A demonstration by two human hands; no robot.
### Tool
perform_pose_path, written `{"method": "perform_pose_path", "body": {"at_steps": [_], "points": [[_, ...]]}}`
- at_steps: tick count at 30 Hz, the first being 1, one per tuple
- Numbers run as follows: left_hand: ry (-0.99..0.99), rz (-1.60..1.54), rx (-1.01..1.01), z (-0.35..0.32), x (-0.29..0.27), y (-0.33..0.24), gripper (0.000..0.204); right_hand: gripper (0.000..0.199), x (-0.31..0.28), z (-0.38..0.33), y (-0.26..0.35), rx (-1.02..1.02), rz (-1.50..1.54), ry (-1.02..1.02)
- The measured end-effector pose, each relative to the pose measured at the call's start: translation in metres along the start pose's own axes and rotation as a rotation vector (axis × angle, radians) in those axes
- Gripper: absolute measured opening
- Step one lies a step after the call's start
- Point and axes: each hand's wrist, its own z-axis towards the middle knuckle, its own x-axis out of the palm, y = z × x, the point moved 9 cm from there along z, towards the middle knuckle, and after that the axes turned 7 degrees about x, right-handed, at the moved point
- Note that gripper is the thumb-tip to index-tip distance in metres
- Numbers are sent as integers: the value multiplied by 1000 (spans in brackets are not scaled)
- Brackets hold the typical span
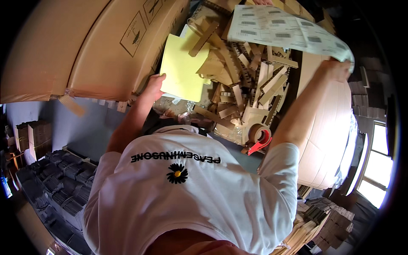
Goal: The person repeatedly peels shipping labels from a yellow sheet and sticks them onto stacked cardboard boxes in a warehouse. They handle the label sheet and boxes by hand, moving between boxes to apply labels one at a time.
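My left hand (156, 87) is closed on the lower left edge of some pale yellow paper sheets (183, 70), its thumb on top. Out to the right, my right hand (340, 71) grips the near right corner of a large white sheet of barcode labels (280, 29). That sheet stretches across the far side and bends down toward my hand. At its far edge part of another person's hand (263, 2) shows. Beneath the papers lies a heap of brown cardboard strips (238, 91).
A big brown carton (106, 46) stands at the left. On the near side of the strips rests a red tape dispenser (261, 143) with a brown tape roll. Another large carton (323, 140) is under my right arm. Dark bundled stacks (59, 187) sit at lower left.
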Motion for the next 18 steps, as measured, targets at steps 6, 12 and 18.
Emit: {"method": "perform_pose_path", "body": {"at_steps": [6,12,18], "points": [[-97,105,-34,-13,8,-14,40,36,23,-112,-70,581,586,-15],[-21,-73,-25,-18,15,-11,40,49,14,-223,-95,874,576,561],[-91,11,-40,-41,61,-31,40,42,15,-479,5,172,-133,1299]]}}
